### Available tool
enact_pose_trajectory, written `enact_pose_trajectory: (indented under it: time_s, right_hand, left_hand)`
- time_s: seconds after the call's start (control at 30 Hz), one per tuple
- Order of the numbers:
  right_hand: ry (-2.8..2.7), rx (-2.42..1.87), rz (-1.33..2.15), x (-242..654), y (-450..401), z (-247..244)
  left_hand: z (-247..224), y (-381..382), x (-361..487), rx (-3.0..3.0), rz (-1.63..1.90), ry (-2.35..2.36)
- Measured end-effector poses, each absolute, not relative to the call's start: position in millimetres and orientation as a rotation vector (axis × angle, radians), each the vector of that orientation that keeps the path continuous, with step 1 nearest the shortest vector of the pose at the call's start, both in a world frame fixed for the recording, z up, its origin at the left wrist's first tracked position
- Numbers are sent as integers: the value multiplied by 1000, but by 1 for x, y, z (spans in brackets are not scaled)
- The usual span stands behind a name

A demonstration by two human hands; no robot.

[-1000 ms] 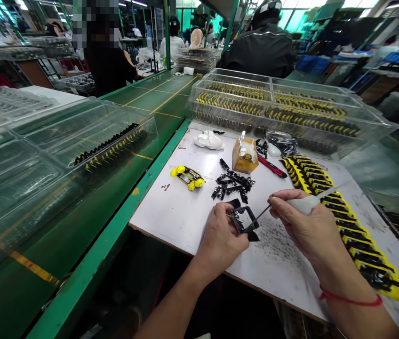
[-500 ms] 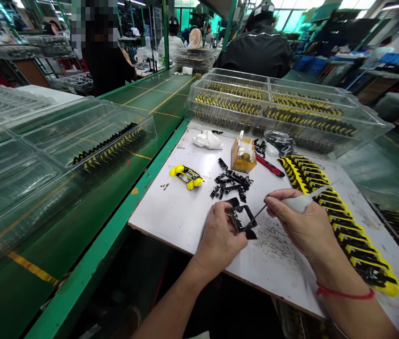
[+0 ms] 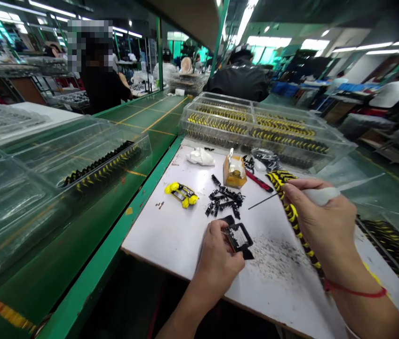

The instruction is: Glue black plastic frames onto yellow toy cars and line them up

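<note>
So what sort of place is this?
Probably a factory assembly floor: a long green conveyor-like surface, clear trays of matching black-and-yellow parts, and other people nearby.

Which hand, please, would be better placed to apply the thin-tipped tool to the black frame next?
Probably the right hand: it holds the tool, while the left hand is occupied holding the black frame.

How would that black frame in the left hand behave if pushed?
The black frame is probably light, since its middle is largely open. Its angular outline suggests it would slide rather than roll. It looks slim, so perhaps fragile.
</note>
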State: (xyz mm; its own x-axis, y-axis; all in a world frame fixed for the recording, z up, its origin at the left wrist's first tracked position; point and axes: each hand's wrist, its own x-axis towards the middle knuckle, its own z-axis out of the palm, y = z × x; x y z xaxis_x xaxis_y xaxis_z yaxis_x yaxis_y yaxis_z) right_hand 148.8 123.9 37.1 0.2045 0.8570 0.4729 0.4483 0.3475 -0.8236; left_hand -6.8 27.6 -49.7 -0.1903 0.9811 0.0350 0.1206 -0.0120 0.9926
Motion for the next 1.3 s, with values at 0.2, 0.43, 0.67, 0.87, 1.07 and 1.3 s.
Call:
enact_pose_trajectory:
  time_s: [0.2,0.43,0.67,0.87,1.07,1.3]
  right_hand:
    - [-1509,-1191,60,125,171,56]
    - [-1697,-1029,-46,102,218,28]
    - [-1782,-1104,90,100,208,19]
    - [-2072,-1151,874,120,116,25]
    - [-1964,-1139,1074,138,78,16]
    - [-1646,-1052,1237,168,54,18]
  left_hand:
    - [-48,32,-1,1191,1240,1510]
    - [-45,33,1,1190,1220,1508]
    - [-48,32,-3,1235,1211,1483]
    - [-44,30,-3,1338,1256,1474]
    - [-50,19,2,1745,1421,1430]
    - [-44,14,-1,2445,1463,1530]
